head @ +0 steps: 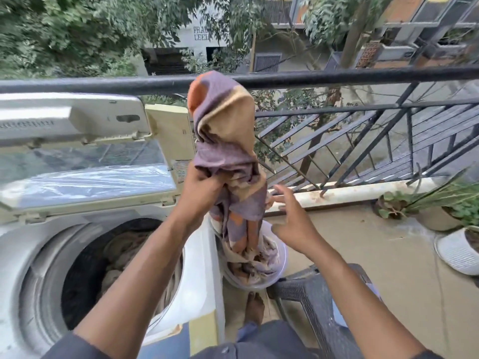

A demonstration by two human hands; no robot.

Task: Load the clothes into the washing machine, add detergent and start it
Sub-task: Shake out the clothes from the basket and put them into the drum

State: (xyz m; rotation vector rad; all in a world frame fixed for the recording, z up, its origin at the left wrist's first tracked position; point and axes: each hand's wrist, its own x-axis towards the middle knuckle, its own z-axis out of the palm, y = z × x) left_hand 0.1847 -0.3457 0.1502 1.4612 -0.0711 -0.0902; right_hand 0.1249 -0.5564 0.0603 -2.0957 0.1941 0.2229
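A top-loading washing machine (199, 257) stands at the left with its lid (77, 151) raised. Brownish clothes (121, 255) lie inside its drum. My left hand (201, 189) grips a purple, orange and beige cloth (228, 141) and holds it up beside the machine's right edge. The cloth's lower end hangs into a white tub (282, 257) on the floor. My right hand (293, 216) is to the right of the cloth with fingers spread, holding nothing, close to the fabric.
A black balcony railing (337, 73) runs across behind the cloth. A dark plastic stool (311, 296) stands at lower right. Potted plants (440, 211) sit at the far right. My bare foot (255, 308) is between machine and stool.
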